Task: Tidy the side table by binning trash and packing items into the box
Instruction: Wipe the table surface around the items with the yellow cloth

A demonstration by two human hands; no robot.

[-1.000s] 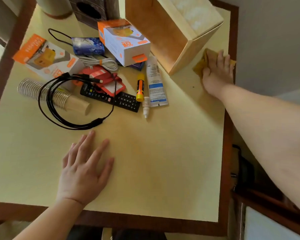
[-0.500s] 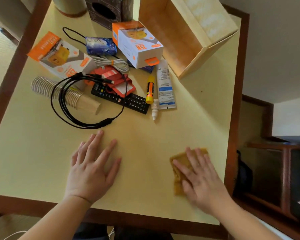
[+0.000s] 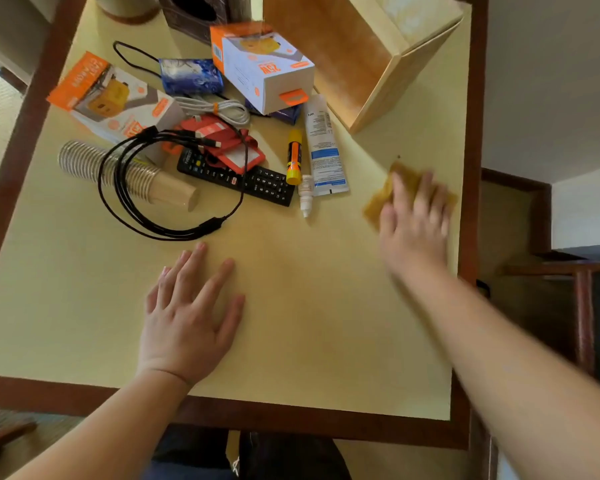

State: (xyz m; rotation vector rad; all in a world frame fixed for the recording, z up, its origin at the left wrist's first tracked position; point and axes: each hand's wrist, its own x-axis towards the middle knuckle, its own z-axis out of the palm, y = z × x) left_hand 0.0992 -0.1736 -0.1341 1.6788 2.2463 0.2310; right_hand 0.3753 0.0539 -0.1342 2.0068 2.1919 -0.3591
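My right hand [image 3: 414, 220] presses a yellow-brown cloth [image 3: 378, 202] flat against the pale yellow table [image 3: 309, 323] near its right edge; the hand is blurred. My left hand [image 3: 191, 306] rests flat on the table, fingers spread, holding nothing. An open wooden box [image 3: 361, 60] lies on its side at the back right. Left of it sit two orange-and-white charger boxes [image 3: 267, 71] [image 3: 111, 98], a black remote [image 3: 236, 176], a coiled black cable [image 3: 167, 188], a stack of paper cups [image 3: 125, 171], a white tube [image 3: 324, 147], a yellow glue stick [image 3: 294, 157] and a small dropper bottle [image 3: 305, 195].
A red tag [image 3: 226, 140], a white cable [image 3: 215, 110] and a blue packet [image 3: 191, 76] lie among the clutter. A dark tissue box [image 3: 198, 8] stands at the back. The table has a dark wooden rim [image 3: 471, 133]; dark furniture [image 3: 582, 306] stands to the right.
My right hand slid the cloth from the back right corner to the front of the table, then back up along the right side. My left hand stayed flat in place.
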